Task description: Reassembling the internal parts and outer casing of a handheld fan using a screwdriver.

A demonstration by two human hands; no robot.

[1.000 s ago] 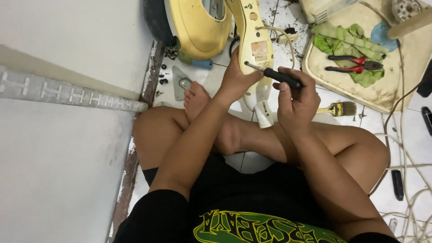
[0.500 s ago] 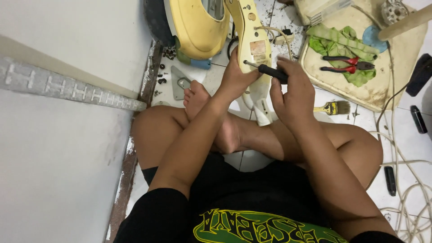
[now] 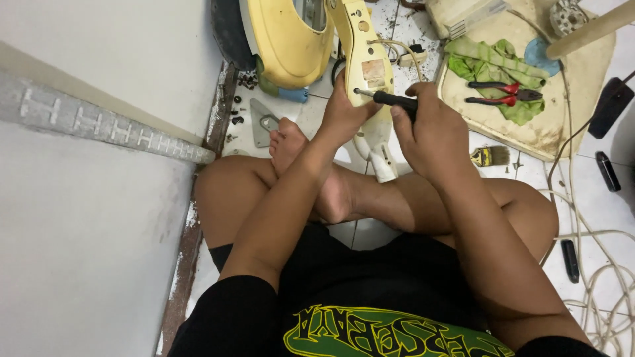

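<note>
I sit cross-legged on a tiled floor. My left hand grips the long cream-yellow plastic handle part of an appliance and steadies it. My right hand is shut on a black-handled screwdriver, whose tip presses into the side of that handle part near a small label. The yellow rounded appliance body lies just behind, at the top of the view.
A beige tray at the right holds a green rag and red-handled pliers. Small screws and a metal plate lie by my foot. White cables trail at the right. A white wall fills the left.
Both hands stay on the handle part and screwdriver. The view has shifted slightly; the screwdriver has barely moved.
</note>
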